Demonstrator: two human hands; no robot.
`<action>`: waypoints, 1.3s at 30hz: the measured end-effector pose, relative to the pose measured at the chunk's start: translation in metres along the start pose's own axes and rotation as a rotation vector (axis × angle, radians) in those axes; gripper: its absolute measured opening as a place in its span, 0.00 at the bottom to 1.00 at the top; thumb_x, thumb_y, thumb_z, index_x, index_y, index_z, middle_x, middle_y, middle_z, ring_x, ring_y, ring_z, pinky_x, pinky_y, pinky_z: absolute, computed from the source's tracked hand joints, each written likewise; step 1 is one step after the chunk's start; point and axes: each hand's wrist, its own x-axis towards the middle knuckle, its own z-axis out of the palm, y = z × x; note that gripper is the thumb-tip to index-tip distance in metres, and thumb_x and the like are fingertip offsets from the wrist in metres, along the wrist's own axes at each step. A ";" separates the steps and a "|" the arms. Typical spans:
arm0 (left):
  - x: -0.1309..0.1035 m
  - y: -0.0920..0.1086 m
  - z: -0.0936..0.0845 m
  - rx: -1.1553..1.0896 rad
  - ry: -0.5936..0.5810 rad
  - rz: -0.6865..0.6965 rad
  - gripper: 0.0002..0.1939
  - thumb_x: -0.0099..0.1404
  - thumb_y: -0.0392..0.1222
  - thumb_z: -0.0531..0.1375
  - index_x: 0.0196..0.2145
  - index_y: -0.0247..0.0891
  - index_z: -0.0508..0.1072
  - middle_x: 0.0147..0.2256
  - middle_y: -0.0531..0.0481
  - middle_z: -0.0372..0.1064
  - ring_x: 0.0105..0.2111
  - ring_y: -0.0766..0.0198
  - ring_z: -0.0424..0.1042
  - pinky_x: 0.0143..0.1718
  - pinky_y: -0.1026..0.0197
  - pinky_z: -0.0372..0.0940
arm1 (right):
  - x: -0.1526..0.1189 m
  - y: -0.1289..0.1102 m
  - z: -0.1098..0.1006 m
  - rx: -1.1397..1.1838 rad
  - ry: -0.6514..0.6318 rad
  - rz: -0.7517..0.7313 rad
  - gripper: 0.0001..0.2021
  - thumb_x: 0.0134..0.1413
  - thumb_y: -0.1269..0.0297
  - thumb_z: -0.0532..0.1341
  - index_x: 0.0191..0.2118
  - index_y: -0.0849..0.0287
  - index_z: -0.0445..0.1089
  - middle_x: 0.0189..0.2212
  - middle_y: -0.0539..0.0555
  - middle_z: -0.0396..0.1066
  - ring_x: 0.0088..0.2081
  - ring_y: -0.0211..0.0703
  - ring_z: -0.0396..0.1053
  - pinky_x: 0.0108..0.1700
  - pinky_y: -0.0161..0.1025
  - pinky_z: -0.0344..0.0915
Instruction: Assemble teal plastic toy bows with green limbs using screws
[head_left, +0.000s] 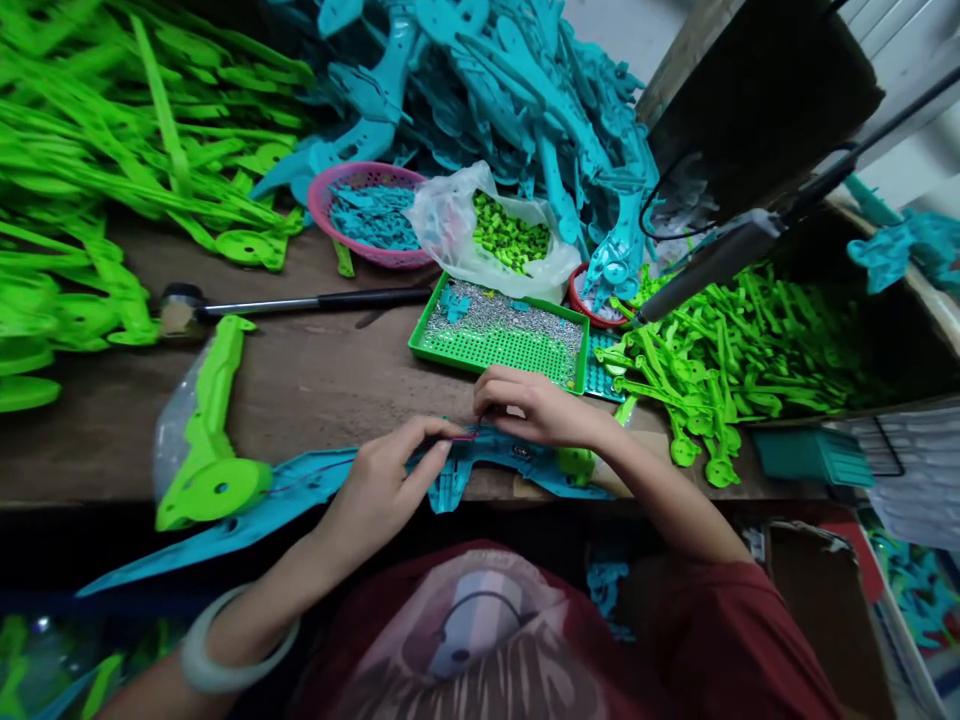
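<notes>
A long blue plastic part (292,485) lies along the table's front edge, its pointed left end sticking out past the edge. My left hand (390,465) is over its middle, thumb and forefinger closed on thin red and dark wires (465,437). Close by on the right, my right hand (536,405) has its fingers pinched together near the wire ends; what they hold is too small to make out. A bright green part with a round disc (225,488) rests on the blue part's left side. Another green piece (576,464) sits at its right end, below my right wrist.
Just beyond my hands is a green tray (491,362) of small metal screws. A hammer (300,303) lies to its left. Behind are a pink basket (319,205), a plastic bag (442,215) of green pieces and heaped blue parts (525,100). A power screwdriver (705,265) hangs at right.
</notes>
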 end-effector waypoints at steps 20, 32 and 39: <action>0.025 0.006 0.008 -0.561 -0.049 -0.354 0.13 0.58 0.51 0.66 0.35 0.40 0.74 0.35 0.49 0.77 0.38 0.58 0.76 0.45 0.55 0.71 | -0.018 -0.006 0.008 0.055 0.074 0.164 0.05 0.65 0.73 0.55 0.40 0.60 0.67 0.39 0.55 0.67 0.42 0.41 0.66 0.46 0.38 0.64; 0.007 0.000 -0.001 0.069 0.133 0.095 0.06 0.70 0.43 0.56 0.39 0.41 0.72 0.37 0.51 0.75 0.38 0.60 0.76 0.44 0.58 0.69 | -0.011 -0.003 0.009 0.084 0.041 0.142 0.04 0.66 0.70 0.55 0.38 0.59 0.66 0.36 0.53 0.66 0.40 0.42 0.64 0.44 0.38 0.62; -0.008 -0.006 -0.002 0.330 -0.041 0.295 0.12 0.74 0.42 0.51 0.43 0.38 0.73 0.36 0.47 0.75 0.37 0.57 0.76 0.41 0.57 0.68 | -0.010 -0.003 0.008 0.077 0.111 0.157 0.06 0.60 0.75 0.56 0.36 0.60 0.70 0.39 0.55 0.67 0.41 0.41 0.67 0.44 0.38 0.64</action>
